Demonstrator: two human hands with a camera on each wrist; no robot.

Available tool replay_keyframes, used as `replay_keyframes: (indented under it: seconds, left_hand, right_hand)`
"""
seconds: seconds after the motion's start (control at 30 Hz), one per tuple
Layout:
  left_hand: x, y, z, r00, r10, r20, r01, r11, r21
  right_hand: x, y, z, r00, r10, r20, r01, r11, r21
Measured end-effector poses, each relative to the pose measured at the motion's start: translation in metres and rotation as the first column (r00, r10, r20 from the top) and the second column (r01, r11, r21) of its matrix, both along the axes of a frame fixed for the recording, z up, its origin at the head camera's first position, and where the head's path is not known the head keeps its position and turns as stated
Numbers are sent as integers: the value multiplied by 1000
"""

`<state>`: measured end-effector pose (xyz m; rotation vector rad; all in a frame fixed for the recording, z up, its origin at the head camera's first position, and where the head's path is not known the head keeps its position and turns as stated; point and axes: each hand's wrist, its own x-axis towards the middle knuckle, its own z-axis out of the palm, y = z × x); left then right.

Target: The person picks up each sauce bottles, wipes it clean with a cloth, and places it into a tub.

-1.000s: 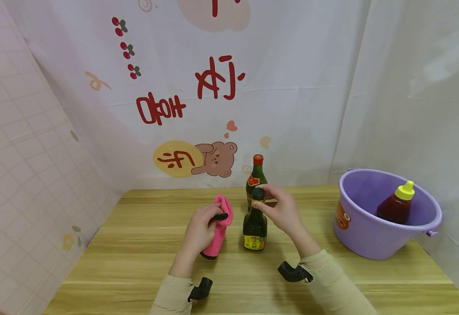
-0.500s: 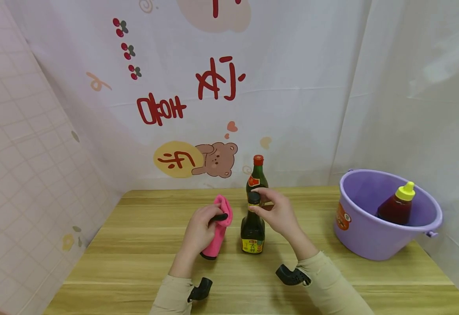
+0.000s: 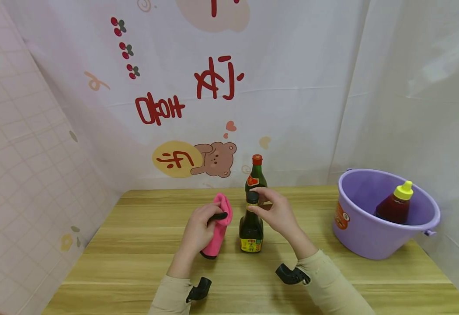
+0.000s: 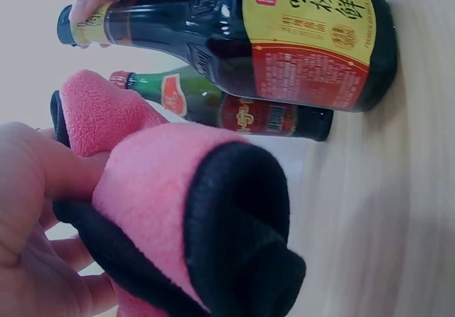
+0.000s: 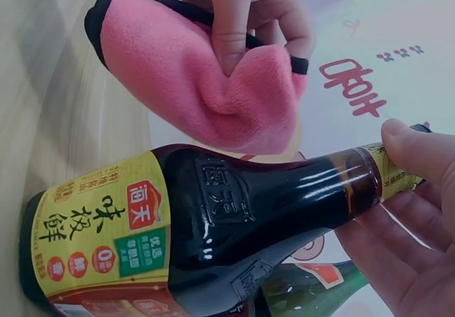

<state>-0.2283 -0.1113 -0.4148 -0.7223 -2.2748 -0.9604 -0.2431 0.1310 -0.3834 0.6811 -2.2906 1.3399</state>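
My left hand [image 3: 198, 230] pinches a folded pink cloth [image 3: 218, 239] with black edging. The cloth hangs just left of a dark soy sauce bottle [image 3: 251, 228] with a yellow and red label, apart from it. Around the neck of that bottle, just under its black cap, the thumb and fingers of my right hand [image 3: 279, 215] hold it upright. Whether its base touches the table is hard to tell. Behind it stands a green bottle [image 3: 256, 174] with a red cap, its lower part hidden in the head view. The left wrist view shows the red label [image 4: 249, 116] of the green bottle.
On the right of the wooden table [image 3: 135, 245] stands a purple bucket [image 3: 365, 240]. A squeeze bottle [image 3: 394, 208] with a yellow cap leans inside it. A printed white curtain [image 3: 292, 109] hangs along the table's back edge.
My right hand has shifted the soy sauce bottle slightly left and toward me, and turned it a little so its label faces more forward. The left hand and cloth stay put.
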Motion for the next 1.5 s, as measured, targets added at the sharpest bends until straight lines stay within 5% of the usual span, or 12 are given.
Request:
replay_keyframes:
  seconds: [0.63, 1.03, 1.5]
  left_hand:
    - [4, 13, 44, 979, -190, -76, 188, 982, -32]
    - [1, 24, 37, 968, -241, -65, 238, 970, -53]
    - [-1, 25, 21, 958, -259, -124, 233, 953, -195]
  right_hand:
    - [-2, 9, 1, 996, 80, 28, -79, 997, -20]
    - [-1, 9, 5, 998, 70, 5, -71, 997, 25]
    - [-3, 10, 1, 996, 85, 8, -85, 996, 26]
